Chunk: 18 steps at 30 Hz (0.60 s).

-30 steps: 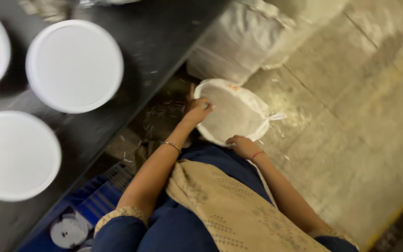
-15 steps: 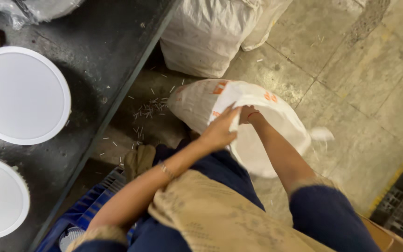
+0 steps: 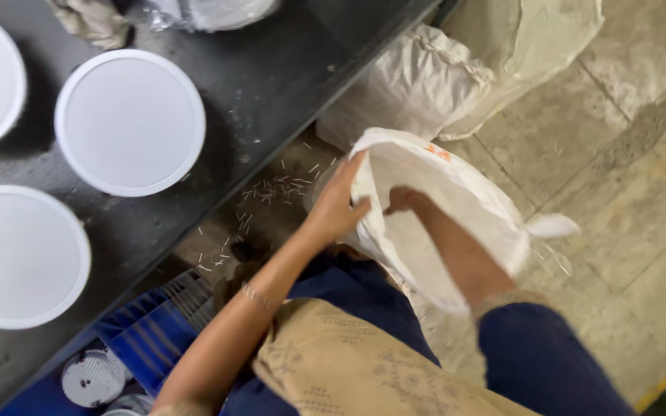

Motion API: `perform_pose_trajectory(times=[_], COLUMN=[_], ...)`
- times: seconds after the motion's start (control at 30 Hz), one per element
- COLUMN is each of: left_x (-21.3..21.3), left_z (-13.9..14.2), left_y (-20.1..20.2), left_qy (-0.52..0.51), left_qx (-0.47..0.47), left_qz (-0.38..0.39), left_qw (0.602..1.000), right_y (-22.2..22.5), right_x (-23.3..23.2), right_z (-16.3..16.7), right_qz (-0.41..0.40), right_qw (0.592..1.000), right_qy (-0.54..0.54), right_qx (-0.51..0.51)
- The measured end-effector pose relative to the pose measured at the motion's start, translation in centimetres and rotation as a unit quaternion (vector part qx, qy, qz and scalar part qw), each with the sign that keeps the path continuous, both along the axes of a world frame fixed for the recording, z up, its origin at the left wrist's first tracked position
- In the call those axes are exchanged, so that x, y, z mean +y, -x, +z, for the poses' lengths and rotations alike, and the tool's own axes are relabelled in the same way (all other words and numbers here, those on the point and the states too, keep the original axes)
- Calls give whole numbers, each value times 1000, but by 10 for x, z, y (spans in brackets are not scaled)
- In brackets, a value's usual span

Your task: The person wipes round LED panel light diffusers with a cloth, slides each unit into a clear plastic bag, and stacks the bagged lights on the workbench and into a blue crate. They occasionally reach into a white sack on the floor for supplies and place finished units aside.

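The white woven sack point(image 3: 441, 208) is held over the floor point(image 3: 626, 177), right of the dark bench point(image 3: 271, 85) with its white round lids point(image 3: 129, 122). Its rim is gripped by the left hand point(image 3: 337, 206); the right hand point(image 3: 402, 199) is closed on the cloth beside it. It is judged soft, light and floppy, best taken at the rim.

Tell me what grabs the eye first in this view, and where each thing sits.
At centre, the left hand grips the rim of a white woven plastic sack on the floor while the right hand reaches into its mouth. To the left, round white discs lie on a dark grey table. Short pale slivers are scattered on the floor beside the table edge.
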<state>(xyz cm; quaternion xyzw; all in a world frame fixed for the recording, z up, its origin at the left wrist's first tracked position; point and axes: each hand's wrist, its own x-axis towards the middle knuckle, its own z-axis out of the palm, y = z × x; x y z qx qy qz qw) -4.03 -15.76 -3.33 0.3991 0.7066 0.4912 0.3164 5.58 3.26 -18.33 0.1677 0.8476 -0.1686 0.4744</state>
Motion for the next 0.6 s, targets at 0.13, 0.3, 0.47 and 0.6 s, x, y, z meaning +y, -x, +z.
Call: perform_pose_trajectory(times=[0.13, 0.3, 0.47, 0.6], left_x=[-4, -24, -45, -72], left_z=[-35, -11, 58, 107], left_y=[29, 40, 48, 57], left_qy=[65, 47, -2, -148], left_qx=[20, -62, -16, 133], left_qz=[33, 129, 128, 157], left_qw=[997, 989, 992, 967], right_y=[26, -17, -49, -40], right_x=[27, 54, 51, 43], right_z=[60, 197, 305, 335], right_qz=[98, -307, -378, -308], right_qw=[985, 845, 694, 639], right_qy=[-15, 239, 379, 486], right_qx=[139, 367, 481, 510])
